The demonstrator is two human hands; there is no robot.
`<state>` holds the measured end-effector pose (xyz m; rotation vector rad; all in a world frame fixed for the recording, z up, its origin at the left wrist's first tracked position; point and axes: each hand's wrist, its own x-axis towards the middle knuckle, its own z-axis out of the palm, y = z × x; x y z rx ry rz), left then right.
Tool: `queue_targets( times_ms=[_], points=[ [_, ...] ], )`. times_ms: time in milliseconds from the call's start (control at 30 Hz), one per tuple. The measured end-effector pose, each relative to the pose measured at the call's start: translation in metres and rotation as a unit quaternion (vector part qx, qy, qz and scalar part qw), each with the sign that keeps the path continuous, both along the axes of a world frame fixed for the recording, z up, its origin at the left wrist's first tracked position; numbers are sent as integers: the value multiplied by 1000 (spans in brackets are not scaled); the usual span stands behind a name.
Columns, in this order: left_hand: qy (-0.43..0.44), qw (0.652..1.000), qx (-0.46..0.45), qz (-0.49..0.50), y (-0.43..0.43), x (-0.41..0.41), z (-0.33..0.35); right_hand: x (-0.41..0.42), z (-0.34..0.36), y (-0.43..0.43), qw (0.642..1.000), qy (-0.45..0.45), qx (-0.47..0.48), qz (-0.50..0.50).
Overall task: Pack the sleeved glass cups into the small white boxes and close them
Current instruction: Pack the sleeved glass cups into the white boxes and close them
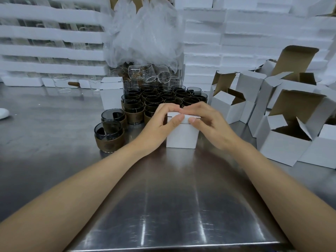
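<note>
I see the small white box (182, 135) at the middle of the brushed steel table (172, 197), lid folded down, contents hidden. The left hand (160, 119) and right hand (205, 119) curl over its top, thumbs pinching the front edge. Just behind stand smoky sleeved glass cups (133, 110); the open boxes (283, 142) to the right show brown insides.

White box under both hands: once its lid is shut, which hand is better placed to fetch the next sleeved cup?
Left, probably. The nearest sleeved cups stand just left of the white box, beside the left hand; the right hand has the open boxes on its side.
</note>
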<state>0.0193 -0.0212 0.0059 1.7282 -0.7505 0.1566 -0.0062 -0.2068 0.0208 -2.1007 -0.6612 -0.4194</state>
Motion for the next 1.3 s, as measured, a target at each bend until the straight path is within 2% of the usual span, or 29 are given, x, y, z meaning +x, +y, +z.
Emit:
queue_targets(
  times_ms=[100, 233, 400, 467, 567, 633, 733, 800, 900, 967, 1067, 1167, 1300],
  points=[
    [15, 1000, 14, -2, 0, 2, -1, -3, 0, 1, 1000, 26, 9, 3],
    [71, 997, 15, -23, -4, 1, 0, -2, 1, 8, 992, 93, 79, 14],
    [96, 995, 22, -21, -6, -3, 4, 2, 0, 18, 992, 80, 94, 27],
    [81, 995, 62, -18, -1, -5, 2, 3, -1, 23, 993, 57, 106, 16],
    [-9, 981, 194, -4, 7, -6, -2, 5, -6, 18, 995, 1, 104, 2],
    [-68, 976, 208, 9, 7, -9, 4, 4, -10, 11, 992, -60, 110, -6],
    [-129, 979, 157, 18, 12, -16, 27, 5, -10, 5, 976, -138, 162, -40],
    [-136, 988, 59, 36, 24, -20, 46, 7, -8, 5, 966, -148, 200, -65],
    [-149, 977, -108, 111, 49, -16, 66, 7, -14, 5, 976, -152, 137, -76],
    [-132, 957, -182, 181, 68, -4, 72, 6, -19, 9, 984, -142, 77, -71],
    [-76, 926, -270, 253, 101, 21, 70, 6, -19, 18, 991, -119, 41, -52],
    [-12, 903, -319, 288, 131, 42, 56, 5, -19, 20, 992, -113, 24, -49],
    [49, 903, -288, 315, 157, 59, 30, 6, -19, 17, 992, -105, 30, -58]
  ],
)
